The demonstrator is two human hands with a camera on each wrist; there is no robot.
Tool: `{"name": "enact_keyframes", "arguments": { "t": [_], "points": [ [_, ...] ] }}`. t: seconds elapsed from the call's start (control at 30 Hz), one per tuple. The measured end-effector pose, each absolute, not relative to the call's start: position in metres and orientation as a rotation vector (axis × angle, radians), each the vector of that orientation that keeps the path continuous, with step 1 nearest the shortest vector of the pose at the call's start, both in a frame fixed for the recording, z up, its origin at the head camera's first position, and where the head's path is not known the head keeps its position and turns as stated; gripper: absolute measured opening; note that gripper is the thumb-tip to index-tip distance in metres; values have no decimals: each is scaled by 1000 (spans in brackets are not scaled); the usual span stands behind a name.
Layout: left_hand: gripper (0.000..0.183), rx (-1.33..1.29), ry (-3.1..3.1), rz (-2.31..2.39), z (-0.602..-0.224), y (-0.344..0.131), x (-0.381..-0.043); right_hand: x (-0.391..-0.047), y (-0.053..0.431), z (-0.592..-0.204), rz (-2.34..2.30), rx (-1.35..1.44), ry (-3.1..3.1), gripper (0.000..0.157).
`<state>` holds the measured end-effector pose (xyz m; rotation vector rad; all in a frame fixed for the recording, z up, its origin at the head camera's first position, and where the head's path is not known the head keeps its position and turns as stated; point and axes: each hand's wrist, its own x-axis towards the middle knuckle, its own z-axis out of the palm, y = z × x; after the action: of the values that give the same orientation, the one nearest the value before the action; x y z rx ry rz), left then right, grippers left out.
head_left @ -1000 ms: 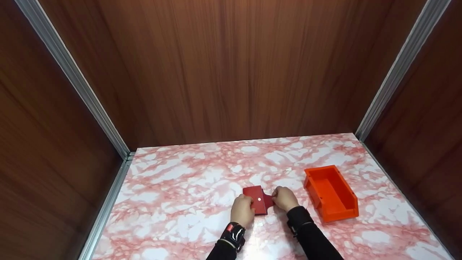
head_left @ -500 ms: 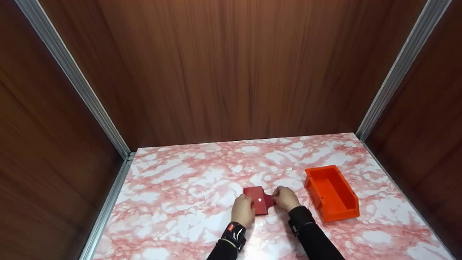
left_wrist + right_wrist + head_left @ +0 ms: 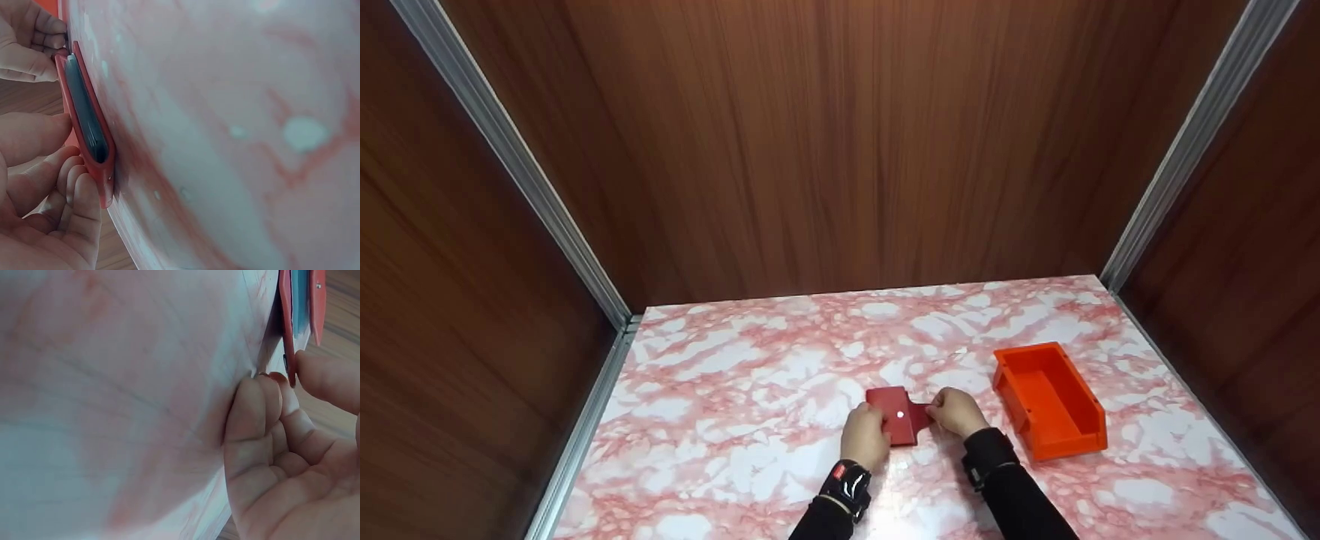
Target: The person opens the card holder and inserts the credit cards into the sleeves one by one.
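Observation:
A red card holder with a pale snap stud lies on the marbled table in the head view. My left hand grips its left, folded side between thumb and fingers. On the right, its narrow flap is spread out, and my right hand pinches the flap's tip. The left wrist view shows the card holder end-on, with dark sleeves or cards between its covers. In the right wrist view, the thumb and fingers of my right hand meet at the flap's end, close to the table.
An orange open-front bin stands on the table to the right of my right hand. Wood-grain panels with metal corner rails enclose the pink-and-white tabletop at the back and on both sides.
My right hand and wrist have shifted very slightly to the right, still pinching the flap. The left hand's grip on the card holder looks the same.

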<state>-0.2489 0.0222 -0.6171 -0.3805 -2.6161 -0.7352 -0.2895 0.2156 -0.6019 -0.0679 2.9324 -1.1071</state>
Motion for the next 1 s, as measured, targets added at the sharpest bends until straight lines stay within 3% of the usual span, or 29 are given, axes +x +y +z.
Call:
{"name": "enact_keyframes", "arguments": {
  "t": [0.23, 0.83, 1.0],
  "points": [
    [21, -381, -2616, -728, -619, 22, -249, -289, 213, -600, -1122, -90, 2953, 25],
    [20, -393, -2649, -727, -620, 22, -252, -286, 198, -587, -1271, -118, 2828, 13],
    [20, -397, -2651, -721, -620, 21, -252, -285, 197, -584, -1224, -144, 2876, 19]
  ]
}}
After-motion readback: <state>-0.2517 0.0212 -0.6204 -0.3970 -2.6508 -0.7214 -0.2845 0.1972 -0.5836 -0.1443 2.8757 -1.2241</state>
